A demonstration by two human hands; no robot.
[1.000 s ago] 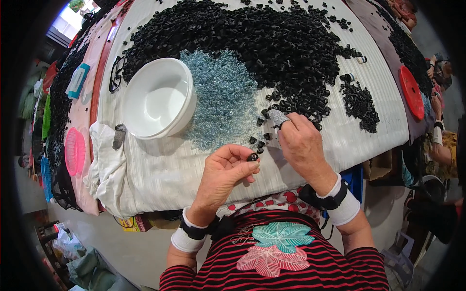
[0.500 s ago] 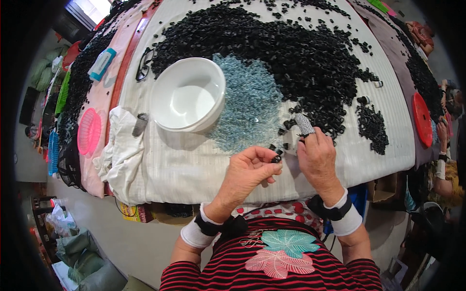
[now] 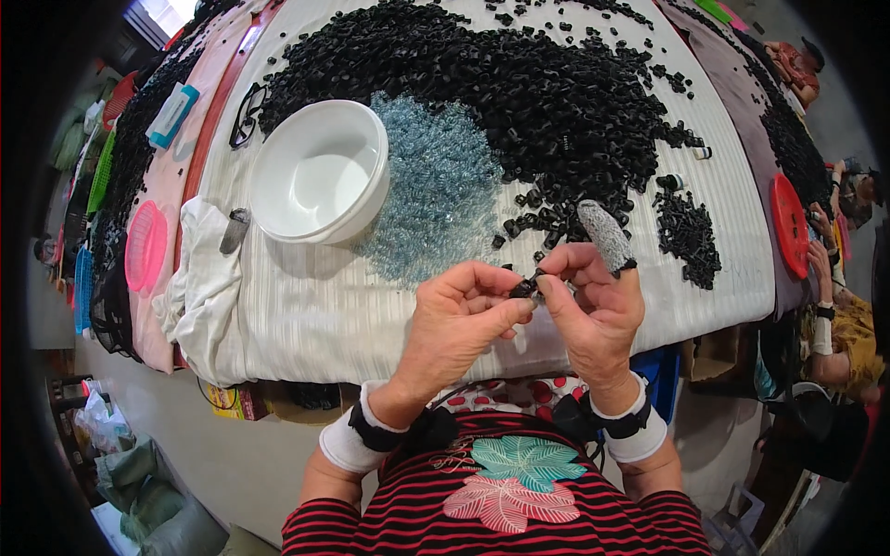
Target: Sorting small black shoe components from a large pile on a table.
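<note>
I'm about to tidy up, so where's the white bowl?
In the head view, the bowl is left of centre on the white sheet, with the blue pile beside it on the right and the glasses near its upper left.

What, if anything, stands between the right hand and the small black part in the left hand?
Nothing visible does: the right hand is right at the small black part pinched in the left hand. The right hand's grey finger cover points up, away from it.
</note>
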